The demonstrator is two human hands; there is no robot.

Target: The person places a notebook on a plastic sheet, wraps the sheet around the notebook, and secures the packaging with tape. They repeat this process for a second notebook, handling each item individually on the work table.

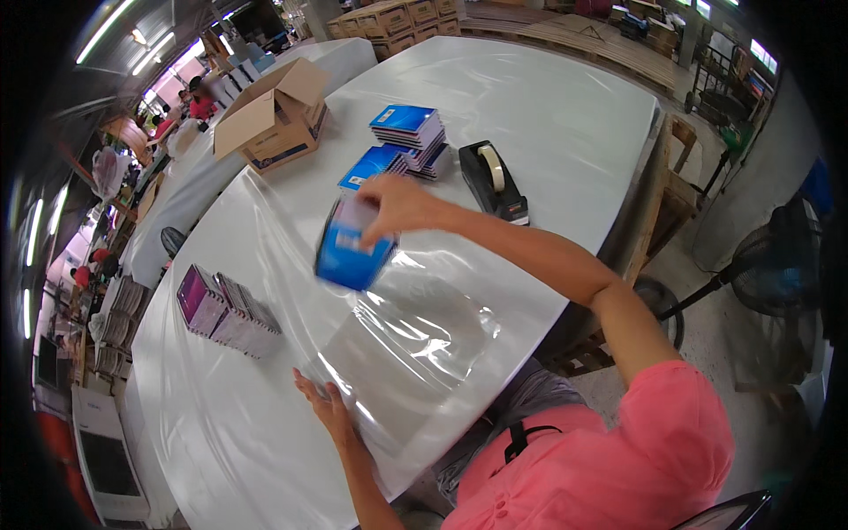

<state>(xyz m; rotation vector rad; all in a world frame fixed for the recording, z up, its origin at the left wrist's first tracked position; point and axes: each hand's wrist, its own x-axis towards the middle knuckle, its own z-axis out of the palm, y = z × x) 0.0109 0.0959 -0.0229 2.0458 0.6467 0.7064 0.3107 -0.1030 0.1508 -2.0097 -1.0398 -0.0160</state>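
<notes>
My right hand (pixel 396 205) grips a small stack of blue-covered notebooks (pixel 355 256), blurred by motion, above the table (pixel 565 132). Just beyond it are more blue spiral notebooks (pixel 405 118), piled in uneven stacks. My left hand (pixel 329 412) has its fingers apart and holds nothing. It is at the left edge of a clear plastic sheet or bag (pixel 415 353), which lies glossy and wrinkled in front of me. Farther left, purple-covered spiral notebooks (pixel 228 309) stand in a block. A black tape dispenser (pixel 484 181) with a roll of tape is right of the blue stacks.
An open cardboard box (pixel 276 115) stands at the table's far left. Closed cartons (pixel 389 22) are stacked beyond the far edge. On the right are a wooden pallet frame (pixel 667 208) and a black fan (pixel 768 256). Other people in red (pixel 201 104) are at the far left.
</notes>
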